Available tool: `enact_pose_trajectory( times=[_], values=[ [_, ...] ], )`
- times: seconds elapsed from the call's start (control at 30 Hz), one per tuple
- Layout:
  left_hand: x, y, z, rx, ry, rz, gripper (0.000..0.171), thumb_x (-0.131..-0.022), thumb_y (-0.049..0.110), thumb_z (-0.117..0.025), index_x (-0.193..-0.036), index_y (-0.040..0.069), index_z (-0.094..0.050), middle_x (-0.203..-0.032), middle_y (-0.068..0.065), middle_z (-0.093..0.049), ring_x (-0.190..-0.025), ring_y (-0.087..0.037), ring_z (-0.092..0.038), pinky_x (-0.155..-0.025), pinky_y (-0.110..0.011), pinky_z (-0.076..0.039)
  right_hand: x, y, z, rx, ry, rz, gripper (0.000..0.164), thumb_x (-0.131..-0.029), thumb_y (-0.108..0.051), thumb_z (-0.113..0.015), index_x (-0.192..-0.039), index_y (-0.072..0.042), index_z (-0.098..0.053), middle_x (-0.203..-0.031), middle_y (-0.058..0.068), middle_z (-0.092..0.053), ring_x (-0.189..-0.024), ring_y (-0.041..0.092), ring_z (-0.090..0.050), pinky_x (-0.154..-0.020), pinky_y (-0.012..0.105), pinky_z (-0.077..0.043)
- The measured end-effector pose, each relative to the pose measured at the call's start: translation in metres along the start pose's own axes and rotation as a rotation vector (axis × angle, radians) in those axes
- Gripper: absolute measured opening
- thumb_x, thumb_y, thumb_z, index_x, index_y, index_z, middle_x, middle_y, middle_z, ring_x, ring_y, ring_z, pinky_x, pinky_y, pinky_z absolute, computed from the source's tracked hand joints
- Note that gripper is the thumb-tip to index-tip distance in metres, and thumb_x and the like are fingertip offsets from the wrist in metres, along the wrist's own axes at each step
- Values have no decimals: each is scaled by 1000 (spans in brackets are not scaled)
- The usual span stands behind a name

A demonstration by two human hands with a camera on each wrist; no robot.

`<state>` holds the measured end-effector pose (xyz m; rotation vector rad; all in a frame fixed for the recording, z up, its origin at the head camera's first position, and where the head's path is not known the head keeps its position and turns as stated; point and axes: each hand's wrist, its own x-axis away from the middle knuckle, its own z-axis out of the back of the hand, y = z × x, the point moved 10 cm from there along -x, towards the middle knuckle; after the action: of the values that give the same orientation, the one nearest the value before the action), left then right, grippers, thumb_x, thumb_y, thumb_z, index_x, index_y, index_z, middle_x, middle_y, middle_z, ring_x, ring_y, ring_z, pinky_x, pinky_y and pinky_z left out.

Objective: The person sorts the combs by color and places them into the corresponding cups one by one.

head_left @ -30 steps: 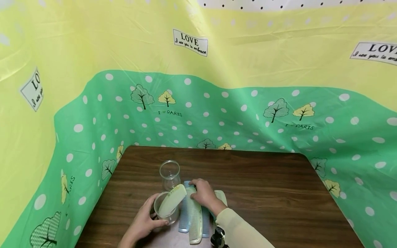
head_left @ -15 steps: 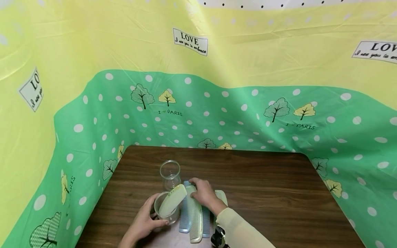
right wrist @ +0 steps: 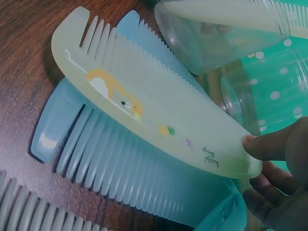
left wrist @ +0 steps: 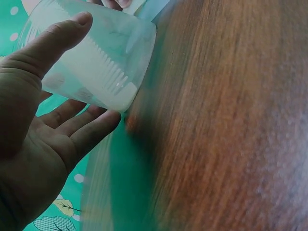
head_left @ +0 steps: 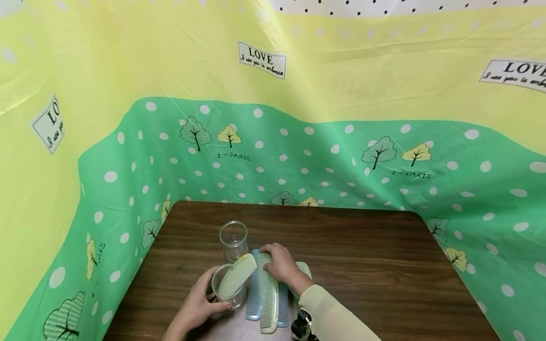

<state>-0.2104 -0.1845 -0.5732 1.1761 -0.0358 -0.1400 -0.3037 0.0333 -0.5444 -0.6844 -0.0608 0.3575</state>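
Note:
My left hand [head_left: 198, 300] grips a clear cup [head_left: 238, 301], thumb on one side and fingers round the other. A pale comb [head_left: 239, 275] leans inside it, its end above the rim. My right hand [head_left: 281, 264] pinches the end of a pale yellow-green comb [right wrist: 159, 110] between thumb and fingers. Printed on that comb are a small orange animal figure and lettering. It overlaps two blue combs, one [head_left: 253, 298] on its left and another [right wrist: 130, 154] on its right. Part of a further pale comb [head_left: 304, 268] shows beyond the right wrist.
A second clear cup [head_left: 234, 244] stands just behind the held one. All of this is on a dark wooden table [head_left: 362, 265]. A green and yellow printed curtain [head_left: 315, 156] encloses its back and sides.
My right hand and the pinched comb have shifted very slightly away from me. The left hand, the cup and the comb in it have stayed put.

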Motion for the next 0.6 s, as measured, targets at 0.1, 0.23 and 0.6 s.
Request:
enact_pose_trajectory(
  times=[0.1, 0.23, 0.6],
  values=[
    [0, 1, 1, -2, 4, 0, 97, -61, 19, -100, -144, 17, -50, -140, -12, -56, -125, -33, -54, -96, -35, -58, 0, -1, 3, -4, -7, -1, 45, -79, -1, -82, -122, -9, -71, -113, 11, -67, -106, 30, -64, -92, 48, -55],
    [1, 3, 1, 14, 7, -3, 97, -60, 15, -100, -144, 15, -51, -140, -12, -56, -125, -32, -54, -97, -34, -58, 1, -1, 7, -11, -21, -5, 45, -80, -2, -83, -124, -8, -70, -113, 10, -66, -106, 31, -63, -92, 49, -55],
    [2, 5, 1, 30, -4, -9, 95, -62, 14, -99, -144, 16, -52, -141, -12, -56, -126, -32, -53, -97, -32, -57, 4, 0, 17, 16, -15, 21, 44, -81, -7, -86, -122, -3, -72, -109, 11, -66, -99, 28, -63, -87, 45, -56]
  ],
)
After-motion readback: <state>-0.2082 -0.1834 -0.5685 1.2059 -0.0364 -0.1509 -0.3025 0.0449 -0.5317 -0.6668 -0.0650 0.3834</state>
